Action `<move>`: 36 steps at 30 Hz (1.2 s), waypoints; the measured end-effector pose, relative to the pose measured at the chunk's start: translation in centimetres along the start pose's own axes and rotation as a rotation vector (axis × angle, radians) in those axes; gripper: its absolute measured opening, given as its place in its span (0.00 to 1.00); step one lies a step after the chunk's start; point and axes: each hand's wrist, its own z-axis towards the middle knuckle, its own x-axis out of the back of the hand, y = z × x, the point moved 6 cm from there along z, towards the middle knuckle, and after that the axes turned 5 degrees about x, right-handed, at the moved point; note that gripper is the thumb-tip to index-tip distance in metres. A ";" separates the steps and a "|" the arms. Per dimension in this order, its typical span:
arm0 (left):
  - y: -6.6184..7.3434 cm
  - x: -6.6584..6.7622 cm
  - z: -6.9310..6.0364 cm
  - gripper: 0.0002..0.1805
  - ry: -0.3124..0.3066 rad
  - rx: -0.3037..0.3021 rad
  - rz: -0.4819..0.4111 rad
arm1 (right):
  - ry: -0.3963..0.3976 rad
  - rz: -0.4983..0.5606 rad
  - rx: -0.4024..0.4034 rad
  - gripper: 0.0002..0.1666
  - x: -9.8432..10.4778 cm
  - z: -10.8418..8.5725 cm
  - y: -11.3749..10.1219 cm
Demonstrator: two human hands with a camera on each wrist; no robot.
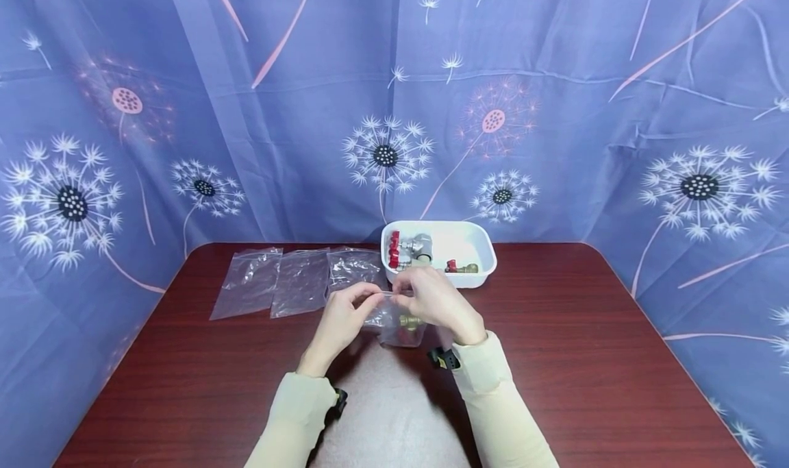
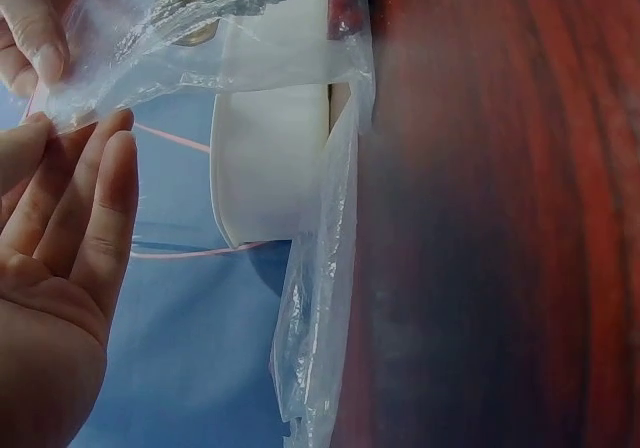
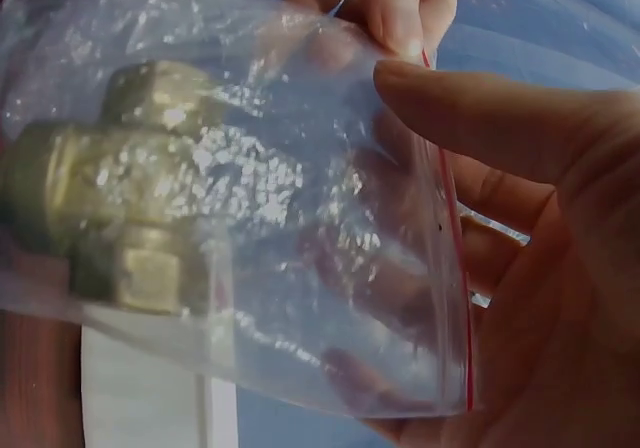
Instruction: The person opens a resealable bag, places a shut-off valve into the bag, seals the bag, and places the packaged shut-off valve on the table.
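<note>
A clear zip bag [image 1: 401, 336] with a red line along its mouth hangs between my two hands above the table. Inside lies a brass fitting [image 3: 150, 193], blurred by the plastic; a red part [image 2: 346, 3] shows beside it in the left wrist view. My left hand [image 1: 345, 315] pinches the mouth of the bag between thumb and fingertips. Close by on the same edge, my right hand [image 1: 439, 305] pinches it too, its thumb lying along the red line in the right wrist view.
Behind my right hand stands a white tub [image 1: 473, 282] with grey and brass fittings and red-handled valves. Several flat clear bags [image 1: 300, 283] lie in a row to its left. The dark red table [image 1: 573, 358] ends at a blue dandelion curtain [image 1: 296, 112].
</note>
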 end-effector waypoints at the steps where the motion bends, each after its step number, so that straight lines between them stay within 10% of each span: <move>1: 0.0 0.0 0.0 0.04 -0.002 0.008 -0.005 | -0.004 0.008 -0.008 0.05 0.0 0.0 0.1; 36: -0.4 -0.2 0.0 0.04 -0.043 0.068 -0.084 | -0.039 0.128 0.003 0.09 -0.2 -0.4 0.8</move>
